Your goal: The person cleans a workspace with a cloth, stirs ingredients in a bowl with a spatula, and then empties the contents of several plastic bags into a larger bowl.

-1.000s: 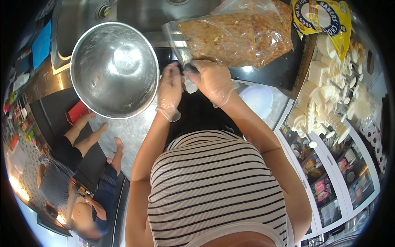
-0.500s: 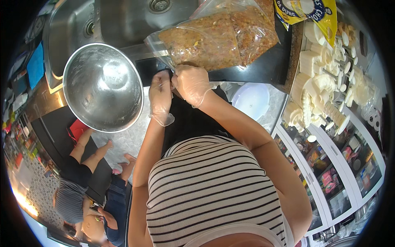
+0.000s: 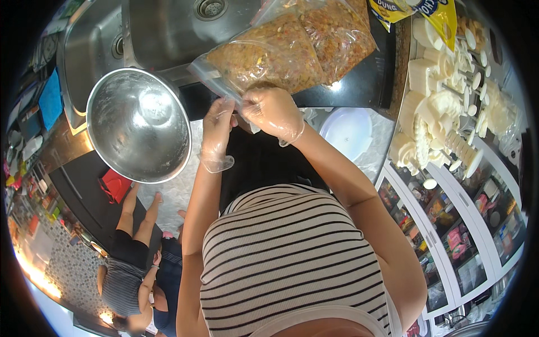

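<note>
A clear zip bag point(image 3: 266, 53) full of an orange-brown crumbly mixture lies on the dark counter, its open end toward me. Both my hands wear thin clear gloves. My left hand point(image 3: 218, 128) pinches the zip edge of the bag at its near corner. Beside it, my right hand point(image 3: 274, 114) is closed on the same edge, knuckles up. A second filled bag point(image 3: 338, 42) of the same mixture lies partly under or against the first on the right. To the left of my hands stands a large steel bowl point(image 3: 139, 126), tilted, with whitish residue inside.
A double steel sink point(image 3: 163, 33) is behind the bowl. At the right are a yellow package point(image 3: 441, 17) and many cream-coloured moulds with plungers point(image 3: 435, 106). A pale round lid point(image 3: 347, 135) sits lower, past the counter edge. Two other people point(image 3: 126, 281) are at the lower left.
My hands have shifted slightly along the bag's zip edge, the right one turning outward. The view has tilted a little. The people at the lower left have changed pose.
</note>
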The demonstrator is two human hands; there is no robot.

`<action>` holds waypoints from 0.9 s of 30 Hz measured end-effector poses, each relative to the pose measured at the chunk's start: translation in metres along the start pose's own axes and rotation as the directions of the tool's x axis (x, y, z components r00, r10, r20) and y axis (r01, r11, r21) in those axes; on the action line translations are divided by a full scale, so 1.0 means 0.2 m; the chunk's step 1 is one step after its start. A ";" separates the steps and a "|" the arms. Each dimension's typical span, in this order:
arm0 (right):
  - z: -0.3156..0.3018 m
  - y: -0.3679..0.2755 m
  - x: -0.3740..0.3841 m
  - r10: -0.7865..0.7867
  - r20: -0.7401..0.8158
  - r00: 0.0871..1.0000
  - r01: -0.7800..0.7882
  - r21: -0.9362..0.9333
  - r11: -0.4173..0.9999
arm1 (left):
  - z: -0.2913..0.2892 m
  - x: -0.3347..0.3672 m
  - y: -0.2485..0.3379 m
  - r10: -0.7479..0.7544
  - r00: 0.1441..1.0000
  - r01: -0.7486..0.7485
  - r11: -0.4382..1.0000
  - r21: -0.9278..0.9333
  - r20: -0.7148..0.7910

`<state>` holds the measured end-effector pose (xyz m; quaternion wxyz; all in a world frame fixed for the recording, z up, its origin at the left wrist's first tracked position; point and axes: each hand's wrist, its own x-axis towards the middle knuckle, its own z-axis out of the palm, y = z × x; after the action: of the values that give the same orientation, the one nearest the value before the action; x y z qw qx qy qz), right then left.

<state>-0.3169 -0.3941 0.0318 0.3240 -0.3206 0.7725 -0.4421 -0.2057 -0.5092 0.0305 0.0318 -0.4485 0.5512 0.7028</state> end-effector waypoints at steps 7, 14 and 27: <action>0.00 -0.04 -0.03 0.008 -0.029 1.000 -0.011 -0.087 0.996 | 0.00 -0.01 0.01 -0.027 0.999 0.026 0.999 -0.029 -0.039; 0.04 -0.10 -0.04 -0.172 -0.165 0.971 0.131 -0.235 0.963 | -0.01 -0.06 0.02 0.071 0.989 -0.079 0.995 -0.057 -0.133; 0.05 -0.11 0.01 -0.037 -0.101 0.994 0.030 -0.069 0.997 | -0.04 -0.07 0.06 0.039 0.995 -0.042 0.999 -0.026 -0.089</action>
<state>-0.3053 -0.4091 0.0470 0.2657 -0.3212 0.7970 -0.4370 -0.1986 -0.5148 0.0493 -0.0132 -0.4682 0.5512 0.6905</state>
